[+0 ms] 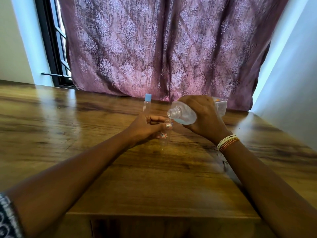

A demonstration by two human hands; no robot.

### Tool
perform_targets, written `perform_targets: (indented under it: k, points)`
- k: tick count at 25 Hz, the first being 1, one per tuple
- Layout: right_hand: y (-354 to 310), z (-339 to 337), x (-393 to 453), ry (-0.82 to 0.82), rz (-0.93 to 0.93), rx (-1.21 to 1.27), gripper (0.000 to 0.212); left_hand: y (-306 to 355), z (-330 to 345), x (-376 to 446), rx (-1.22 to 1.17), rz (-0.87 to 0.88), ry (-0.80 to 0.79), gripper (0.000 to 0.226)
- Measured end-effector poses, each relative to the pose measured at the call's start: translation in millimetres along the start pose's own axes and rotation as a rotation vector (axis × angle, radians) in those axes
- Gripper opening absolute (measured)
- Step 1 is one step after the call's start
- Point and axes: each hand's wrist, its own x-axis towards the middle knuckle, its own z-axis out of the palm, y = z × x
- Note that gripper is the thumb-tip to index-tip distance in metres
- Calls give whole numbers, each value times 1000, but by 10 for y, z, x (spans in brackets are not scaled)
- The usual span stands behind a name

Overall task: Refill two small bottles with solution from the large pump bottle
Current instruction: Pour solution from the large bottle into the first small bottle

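My right hand [204,115] grips the large clear bottle [184,113], which is tipped on its side with its pump off and its open threaded neck pointing left and down. Pale blue liquid lies in its lower part. My left hand [145,127] holds a small clear bottle [164,137] upright on the wooden table [154,177], its open mouth just under the large bottle's neck. A second small clear bottle [147,104] with a light blue cap stands upright behind my left hand.
A purple patterned curtain [163,48] hangs along the table's far edge. A dark window frame [53,48] is at the back left, and a pale wall [291,74] stands close on the right. Thread bangles circle my right wrist.
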Motion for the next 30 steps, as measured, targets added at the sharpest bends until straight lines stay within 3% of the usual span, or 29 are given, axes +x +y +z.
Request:
perform_targets:
  k: [30]
  points:
    - [-34, -41, -6, -9, 5, -82, 48, 35, 6, -5, -1, -7, -5, 28]
